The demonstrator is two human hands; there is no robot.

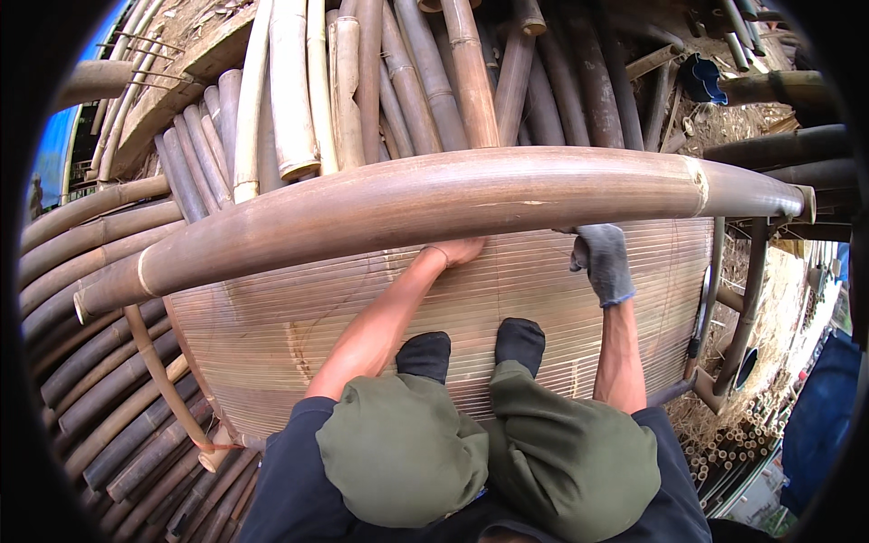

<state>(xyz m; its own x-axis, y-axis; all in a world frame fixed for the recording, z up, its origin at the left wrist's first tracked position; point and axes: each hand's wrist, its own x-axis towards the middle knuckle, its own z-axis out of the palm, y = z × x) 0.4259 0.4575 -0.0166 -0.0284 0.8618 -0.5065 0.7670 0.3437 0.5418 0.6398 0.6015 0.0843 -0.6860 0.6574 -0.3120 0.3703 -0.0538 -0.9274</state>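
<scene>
I squat on a platform of narrow bamboo slats (534, 299), bound with thin cord. A thick brown bamboo pole (416, 195) crosses in front of me above the slats, running from left to right. My bare left hand (463, 251) reaches down to the slats just below the pole; its fingers are mostly hidden. My right hand (605, 262), in a grey work glove, is under the pole's near edge to the right, fingers curled in. A small dark bit shows by its fingertips, too unclear to name.
Bamboo poles (434, 81) are piled beyond the platform, and more stacked poles (127, 434) lie at the left. A bamboo frame post (747, 299) stands at the right edge. Cut bamboo ends (733, 448) lie lower right, near a dark blue cloth (819, 425).
</scene>
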